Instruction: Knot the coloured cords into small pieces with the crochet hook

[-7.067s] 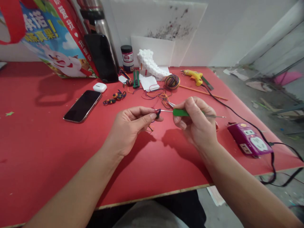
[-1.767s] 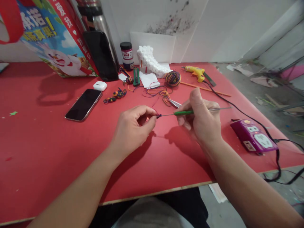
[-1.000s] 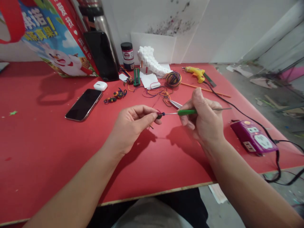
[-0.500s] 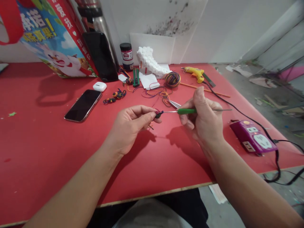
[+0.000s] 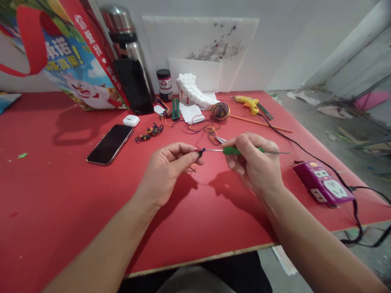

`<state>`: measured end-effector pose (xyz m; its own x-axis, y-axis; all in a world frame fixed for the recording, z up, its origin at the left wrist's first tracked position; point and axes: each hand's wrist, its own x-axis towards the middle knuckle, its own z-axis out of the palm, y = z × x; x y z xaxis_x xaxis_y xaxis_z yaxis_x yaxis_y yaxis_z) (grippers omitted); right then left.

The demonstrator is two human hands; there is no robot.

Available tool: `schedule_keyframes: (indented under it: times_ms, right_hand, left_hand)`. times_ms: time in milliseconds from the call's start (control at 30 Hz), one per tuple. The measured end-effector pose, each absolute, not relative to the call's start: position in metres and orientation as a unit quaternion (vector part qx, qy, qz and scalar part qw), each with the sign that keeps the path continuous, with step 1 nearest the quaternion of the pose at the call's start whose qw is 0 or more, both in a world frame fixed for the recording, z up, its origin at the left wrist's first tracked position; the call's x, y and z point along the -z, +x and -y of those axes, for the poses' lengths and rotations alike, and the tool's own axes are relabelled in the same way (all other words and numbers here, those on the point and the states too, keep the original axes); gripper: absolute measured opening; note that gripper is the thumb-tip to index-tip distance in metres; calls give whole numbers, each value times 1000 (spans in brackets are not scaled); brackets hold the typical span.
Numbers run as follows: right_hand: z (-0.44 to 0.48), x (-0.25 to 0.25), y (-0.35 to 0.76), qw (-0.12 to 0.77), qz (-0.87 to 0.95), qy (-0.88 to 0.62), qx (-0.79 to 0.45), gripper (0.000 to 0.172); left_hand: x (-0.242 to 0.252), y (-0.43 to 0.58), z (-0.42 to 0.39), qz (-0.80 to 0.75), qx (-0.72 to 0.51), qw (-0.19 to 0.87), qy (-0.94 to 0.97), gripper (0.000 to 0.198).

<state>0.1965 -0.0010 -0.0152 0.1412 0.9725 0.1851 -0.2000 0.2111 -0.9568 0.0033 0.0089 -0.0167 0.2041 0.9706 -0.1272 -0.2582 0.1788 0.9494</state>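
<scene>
Between the thumb and fingers of my left hand point(image 5: 166, 169) is a small dark piece of crochet work point(image 5: 200, 153), mostly covered by the fingertips. My right hand point(image 5: 256, 162) grips a crochet hook point(image 5: 229, 151) by its green handle. The thin metal shaft reaches left, and its tip meets the crochet piece. From there a strand runs up to loose purple and orange yarn point(image 5: 201, 128). Farther back lies the multicoloured yarn ball point(image 5: 220, 111). A pair of scissors point(image 5: 220, 139) lies partly behind my right hand.
Left of my hands are a phone point(image 5: 110, 144), a white earphone case point(image 5: 131, 121) and a knotted yarn piece point(image 5: 149, 132). A yellow glue gun point(image 5: 249, 104) lies at the back right. On the right, a purple power socket point(image 5: 324, 183) trails black cables over the table edge.
The view has tilted up a little, so things sit lower. My right thumb has come down onto the green handle from its raised position. The hook tip stays at the crochet piece.
</scene>
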Motion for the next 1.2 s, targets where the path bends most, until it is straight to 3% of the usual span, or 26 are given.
schedule_keyframes:
  times_ms: [1200]
  right_hand:
    - [1,22,197,623,473,-440,-442,49]
  left_hand:
    - [14,5,-6,-435,-487,601,461,10]
